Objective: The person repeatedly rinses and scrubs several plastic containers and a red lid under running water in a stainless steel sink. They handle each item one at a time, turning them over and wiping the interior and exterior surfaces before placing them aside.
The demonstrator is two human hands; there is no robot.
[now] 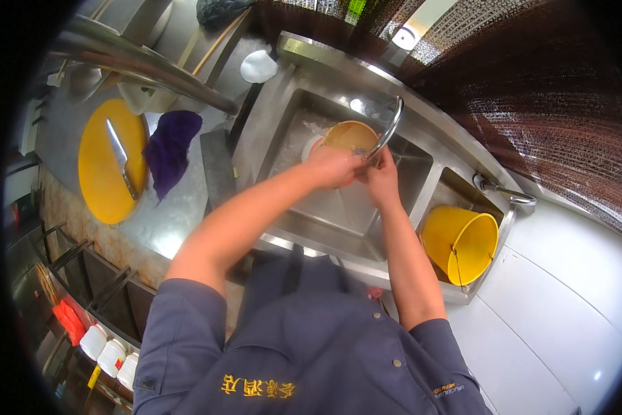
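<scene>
Both my hands meet under the curved metal faucet over a stainless steel sink basin. My left hand and my right hand are close together, their fingers largely hidden by each other and the spout, so what they grip cannot be told. Just beyond them in the basin is a round yellowish container that seems to hold liquid. Beside it, partly behind my left hand, shows a white thing with a red rim. Some water or foam lies on the basin's floor.
On the left counter a knife lies on a round yellow cutting board, with a purple cloth beside it. A yellow bucket lies tilted in the smaller right basin. A second faucet and a white crumpled thing are near the sink.
</scene>
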